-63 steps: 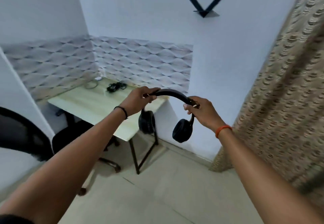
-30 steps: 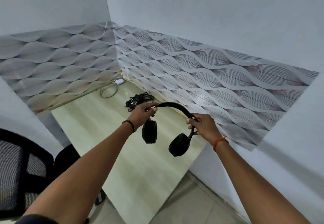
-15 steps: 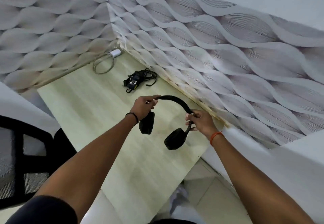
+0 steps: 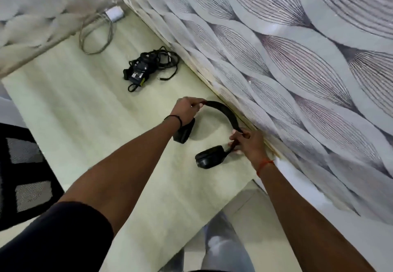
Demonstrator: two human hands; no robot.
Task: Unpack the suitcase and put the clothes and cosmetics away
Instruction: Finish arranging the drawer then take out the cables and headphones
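Black over-ear headphones [image 4: 223,114] are low over the pale wooden desk [image 4: 85,122], close to the patterned wall. My left hand [image 4: 187,110] pinches the left end of the headband, and the left ear cup hangs below it, partly hidden by my wrist. My right hand [image 4: 246,142] grips the right end of the band just above the right ear cup [image 4: 209,156], which lies at or just over the desk surface. No suitcase, clothes or cosmetics are in view.
A black power adapter with tangled cable [image 4: 146,67] lies farther back on the desk. A white charger with a looped grey cable [image 4: 100,31] sits in the far corner. A black mesh chair [image 4: 23,165] stands at the left. Tiled floor [image 4: 251,218] shows beyond the desk's near edge.
I have walked up to the desk and leaned over it. Both hands have lowered the headphones from mid-air down to the desk surface near the wall.
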